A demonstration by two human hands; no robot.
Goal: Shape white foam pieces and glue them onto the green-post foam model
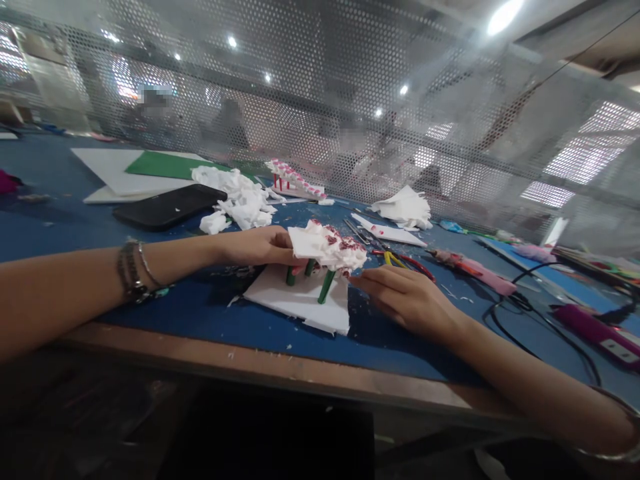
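Observation:
A small craft model (pixel 326 248) stands on a white foam base (pixel 300 298): a white crumpled top with red specks carried on short green posts (pixel 326 285). My left hand (pixel 257 245) grips the left edge of the white top, fingers closed on it. My right hand (pixel 407 298) lies flat on the blue table, fingers stretched out, the fingertips touching the right side of the model near the base. It holds nothing.
A black phone (pixel 169 206) lies left, beside crumpled white scraps (pixel 240 200). White and green sheets (pixel 150 167) sit behind it. A second red-and-white model (pixel 294 179), pliers (pixel 400 259), a pink tool (pixel 475 270), black cable (pixel 525 313) and perforated screen (pixel 320 100) surround the work.

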